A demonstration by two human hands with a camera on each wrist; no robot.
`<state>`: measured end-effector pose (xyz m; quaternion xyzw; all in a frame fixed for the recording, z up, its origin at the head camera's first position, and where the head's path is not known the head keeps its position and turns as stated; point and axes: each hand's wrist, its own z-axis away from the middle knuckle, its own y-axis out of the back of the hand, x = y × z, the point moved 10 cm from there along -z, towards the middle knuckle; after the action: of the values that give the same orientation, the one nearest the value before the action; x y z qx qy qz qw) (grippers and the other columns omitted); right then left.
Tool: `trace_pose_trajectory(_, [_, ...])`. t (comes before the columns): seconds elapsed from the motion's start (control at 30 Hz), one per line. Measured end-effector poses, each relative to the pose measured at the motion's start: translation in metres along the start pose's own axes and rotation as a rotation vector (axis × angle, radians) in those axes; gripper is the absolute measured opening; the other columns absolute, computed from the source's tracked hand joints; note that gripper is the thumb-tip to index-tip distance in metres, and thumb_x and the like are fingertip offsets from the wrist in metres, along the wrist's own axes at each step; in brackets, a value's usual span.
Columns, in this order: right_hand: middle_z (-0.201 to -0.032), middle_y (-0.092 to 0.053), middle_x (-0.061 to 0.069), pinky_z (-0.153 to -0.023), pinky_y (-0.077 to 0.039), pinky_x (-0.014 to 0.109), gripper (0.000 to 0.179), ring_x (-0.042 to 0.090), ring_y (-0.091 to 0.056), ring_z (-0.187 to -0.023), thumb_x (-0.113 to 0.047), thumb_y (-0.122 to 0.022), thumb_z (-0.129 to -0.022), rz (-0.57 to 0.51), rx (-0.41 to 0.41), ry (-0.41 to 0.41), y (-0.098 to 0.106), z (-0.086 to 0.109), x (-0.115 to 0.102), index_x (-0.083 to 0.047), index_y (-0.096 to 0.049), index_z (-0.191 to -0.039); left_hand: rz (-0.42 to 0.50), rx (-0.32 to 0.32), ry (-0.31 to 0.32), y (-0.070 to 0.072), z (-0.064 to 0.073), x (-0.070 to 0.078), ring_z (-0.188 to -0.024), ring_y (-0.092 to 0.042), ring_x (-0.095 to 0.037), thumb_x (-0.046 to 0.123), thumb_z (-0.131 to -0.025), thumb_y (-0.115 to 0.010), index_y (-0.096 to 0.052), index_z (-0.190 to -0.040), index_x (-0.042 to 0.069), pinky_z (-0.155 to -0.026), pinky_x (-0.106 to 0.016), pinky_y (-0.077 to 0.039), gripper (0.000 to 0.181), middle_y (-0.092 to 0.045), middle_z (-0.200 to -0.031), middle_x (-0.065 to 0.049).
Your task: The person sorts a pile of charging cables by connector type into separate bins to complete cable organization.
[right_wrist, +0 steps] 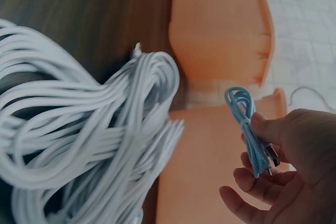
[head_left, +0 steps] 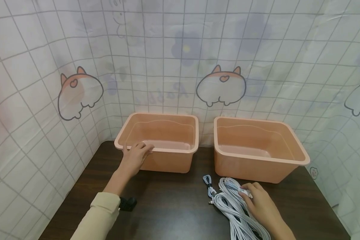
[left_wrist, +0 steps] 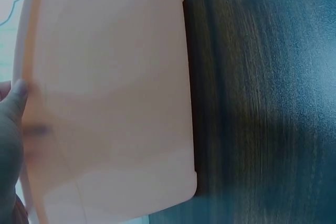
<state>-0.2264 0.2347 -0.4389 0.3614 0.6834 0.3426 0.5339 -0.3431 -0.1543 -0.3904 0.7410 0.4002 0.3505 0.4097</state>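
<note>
My left hand (head_left: pixel 135 158) grips the front rim of the left peach plastic bin (head_left: pixel 168 161). In the left wrist view its thumb (left_wrist: pixel 19 90) lies on the outer side of the rim, while other fingers are partly hidden behind it. With thumb and fingers, my right hand (head_left: pixel 262 203) pinches a small coiled light-blue USB cable (right_wrist: pixel 242 121), its metal plug showing near the fingertips. That hand is above large bundles of white cable (head_left: pixel 235 213) on the dark table. Another small blue cable coil (head_left: pixel 208 183), bound with a black tie, lies left of the bundles.
A second peach bin (head_left: pixel 258 166) stands to the right, behind the white bundles. Both bins are against a grid-patterned cloth backdrop (head_left: pixel 156 66). The dark wooden table (head_left: pixel 165 203) extends in front. A black band or device (head_left: pixel 127 204) is at the left wrist.
</note>
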Motion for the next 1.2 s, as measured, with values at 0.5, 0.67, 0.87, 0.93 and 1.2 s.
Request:
trace_pose_trajectory(0.5, [-0.1,-0.066,0.016,-0.066,-0.048,0.036,0.016,0.02,-0.055,-0.08,-0.009,-0.075,-0.098,-0.113,0.126,0.085,0.021,-0.035,-0.043,0.001,-0.074,-0.109,0.063,-0.124,0.097,-0.011,0.0,-0.012,-0.137,-0.051,-0.041,0.036,-0.113,-0.048,-0.068,-0.134,0.018,-0.118,-0.079,-0.01,0.035,-0.067,-0.135,-0.011])
trace_pose_trajectory(0.67, [-0.1,-0.065,0.016,-0.068,-0.048,0.037,0.016,0.023,-0.055,-0.081,-0.009,-0.074,-0.098,-0.116,0.138,0.081,0.026,-0.045,-0.054,0.001,-0.074,-0.111,0.151,-0.11,0.149,-0.014,-0.002,-0.019,-0.136,-0.051,-0.043,0.04,-0.112,-0.05,-0.072,-0.129,0.017,-0.118,-0.077,-0.006,0.037,-0.068,-0.136,-0.011])
trace_pose_trajectory(0.87, [-0.102,-0.066,0.016,-0.071,-0.047,0.04,0.018,0.026,-0.057,-0.084,-0.01,-0.073,-0.099,-0.116,0.138,0.08,0.026,-0.061,-0.068,0.001,-0.073,-0.113,0.225,-0.089,0.166,-0.013,-0.003,-0.023,-0.13,-0.053,-0.045,0.041,-0.109,-0.055,-0.074,-0.121,0.014,-0.117,-0.077,-0.003,0.035,-0.07,-0.131,-0.012])
trace_pose_trajectory(0.93, [-0.105,-0.067,0.018,-0.073,-0.049,0.043,0.02,0.028,-0.059,-0.086,-0.011,-0.073,-0.099,-0.118,0.13,0.072,0.026,-0.067,-0.073,0.002,-0.074,-0.115,0.239,-0.084,0.165,-0.012,-0.004,-0.023,-0.129,-0.053,-0.046,0.04,-0.109,-0.055,-0.074,-0.12,0.014,-0.117,-0.077,-0.003,0.034,-0.071,-0.129,-0.012])
trace_pose_trajectory(1.2, [-0.115,-0.07,0.022,-0.093,-0.053,0.059,0.022,0.04,-0.065,-0.11,-0.016,-0.07,-0.102,-0.137,0.106,0.105,0.024,-0.092,-0.095,0.001,-0.072,-0.116,0.294,-0.064,0.162,-0.01,-0.005,-0.021,-0.122,-0.055,-0.045,0.037,-0.108,-0.058,-0.075,-0.117,0.014,-0.117,-0.077,0.0,0.03,-0.072,-0.124,-0.012])
